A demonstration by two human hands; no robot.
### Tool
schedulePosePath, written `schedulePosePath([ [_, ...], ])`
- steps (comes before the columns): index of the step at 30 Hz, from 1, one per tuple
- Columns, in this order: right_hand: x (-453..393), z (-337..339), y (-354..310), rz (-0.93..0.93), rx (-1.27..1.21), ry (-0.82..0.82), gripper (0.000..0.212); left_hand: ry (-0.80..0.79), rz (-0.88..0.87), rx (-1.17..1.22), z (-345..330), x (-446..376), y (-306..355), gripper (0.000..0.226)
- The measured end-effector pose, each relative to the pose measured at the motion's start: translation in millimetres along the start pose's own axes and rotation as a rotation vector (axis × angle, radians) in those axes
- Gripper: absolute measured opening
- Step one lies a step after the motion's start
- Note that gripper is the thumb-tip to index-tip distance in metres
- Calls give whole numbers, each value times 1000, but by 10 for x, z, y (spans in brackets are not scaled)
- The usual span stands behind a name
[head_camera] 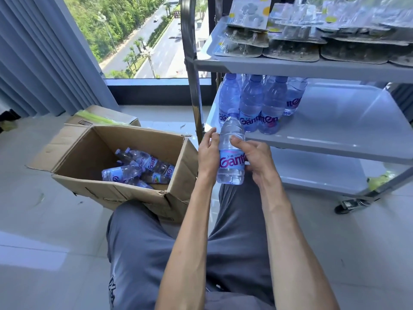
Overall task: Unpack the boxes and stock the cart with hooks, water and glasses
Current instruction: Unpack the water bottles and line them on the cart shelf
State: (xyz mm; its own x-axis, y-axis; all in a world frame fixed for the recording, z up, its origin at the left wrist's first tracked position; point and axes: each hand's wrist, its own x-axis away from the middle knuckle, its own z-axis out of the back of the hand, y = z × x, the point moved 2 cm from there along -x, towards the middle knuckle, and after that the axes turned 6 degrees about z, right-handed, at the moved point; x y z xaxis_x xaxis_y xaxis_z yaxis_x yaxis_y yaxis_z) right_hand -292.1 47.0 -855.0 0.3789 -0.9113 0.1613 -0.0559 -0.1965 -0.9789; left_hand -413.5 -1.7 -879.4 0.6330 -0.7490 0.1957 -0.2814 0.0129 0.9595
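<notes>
A: So, centre of frame: both hands on one water bottle [231, 151], held upright, cap up. Left hand [209, 153] cups its left side, fingers straight and loosely wrapped, thumb up near the shoulder of the bottle. Right hand [253, 156] clasps the right side at label height, thumb pressed across the front. Both forearms run up from bottom centre, bare, above grey-trousered knees.

B: Where's the bottle vs. the cart?

A: Just in front of the cart's middle shelf [348, 121], at its near left corner, by the chrome upright post [193, 86]. Can't tell if it touches the shelf edge. On that shelf, upper centre, a cluster of standing bottles [260, 101] fills the left end; rest of the shelf to the right is bare. Top shelf, upper right, is covered w/ hook packs [290, 39] in overlapping rows. Bottom shelf [312, 175], right of centre, shows bare surface.

B: And the box?

A: Open cardboard box [107, 162], left of centre, flaps out, touching the left knee. More bottles [143, 167] lie on their sides inside, approx. half the floor of the box showing. A second, closed box [102, 118] sits just behind it. Pale tiled floor all round; window and curtain fill the upper left.
</notes>
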Motion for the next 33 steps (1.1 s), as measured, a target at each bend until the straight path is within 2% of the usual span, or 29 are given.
schedulePosePath([
  [2,-12,32,32,20,-15,116,38,-29,97,-130,-5,13,-43,40],
  [5,-68,135,33,58,55,294,46,-134,271,-287,-4,105,-181,61],
  [7,-119,209,31,83,116,341,45,-98,187,-305,-78,126,-261,56],
  [9,-172,270,33,106,191,318,45,-35,41,-259,-186,136,-332,40],
  [12,-270,377,-51,156,304,337,46,-112,-37,-199,-373,98,-406,30],
  [14,-317,443,-110,208,352,456,41,-171,-36,-248,-501,-9,-405,27],
  [16,-344,510,-135,258,346,611,39,-52,-104,-368,-622,-188,-316,29],
  [19,-439,677,-148,274,327,802,42,316,-212,-392,-738,-485,-51,56],
  [22,-627,870,-185,368,382,910,45,463,-189,-324,-811,-789,71,57],
  [27,-1025,998,-257,483,335,918,58,453,-178,-359,-898,-1185,-26,62],
  [30,-1247,981,-248,541,285,834,55,426,-164,-406,-893,-1264,-169,71],
  [33,-1480,1084,-251,488,349,704,53,422,-214,-474,-860,-1302,-243,81],
])
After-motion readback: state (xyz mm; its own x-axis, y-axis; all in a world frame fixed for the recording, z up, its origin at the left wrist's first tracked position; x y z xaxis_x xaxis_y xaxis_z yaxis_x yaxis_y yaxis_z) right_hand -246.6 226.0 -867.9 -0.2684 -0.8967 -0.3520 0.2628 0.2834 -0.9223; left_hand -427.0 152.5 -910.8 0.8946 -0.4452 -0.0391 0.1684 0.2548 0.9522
